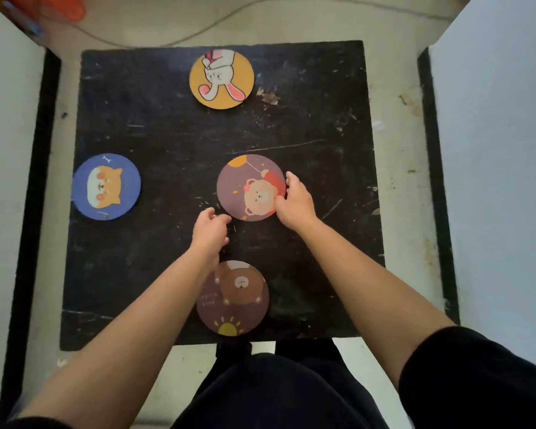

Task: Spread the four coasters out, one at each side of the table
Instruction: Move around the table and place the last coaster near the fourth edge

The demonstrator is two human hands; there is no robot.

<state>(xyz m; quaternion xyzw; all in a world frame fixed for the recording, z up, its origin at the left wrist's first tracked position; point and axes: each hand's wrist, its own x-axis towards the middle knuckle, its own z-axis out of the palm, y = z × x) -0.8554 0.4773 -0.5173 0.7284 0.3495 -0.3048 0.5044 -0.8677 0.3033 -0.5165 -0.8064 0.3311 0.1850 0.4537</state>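
Observation:
Four round coasters lie on a black square table [322, 134]. A yellow rabbit coaster [221, 78] sits at the far side. A blue dog coaster [106, 186] is at the left edge, slightly overhanging. A brown bear coaster [233, 300] lies at the near side, partly under my left forearm. A mauve bear-with-balloon coaster [248, 187] rests right of centre; my right hand [294, 201] grips its right edge with thumb and fingers. My left hand [210, 229] hovers just left of that coaster, fingers loosely curled, holding nothing.
Pale walls or panels with black trim stand to the left [10, 181] and right [492, 181] of the table. A cable [198, 30] runs over the floor beyond the far edge. An orange object [59, 7] shows at the top left.

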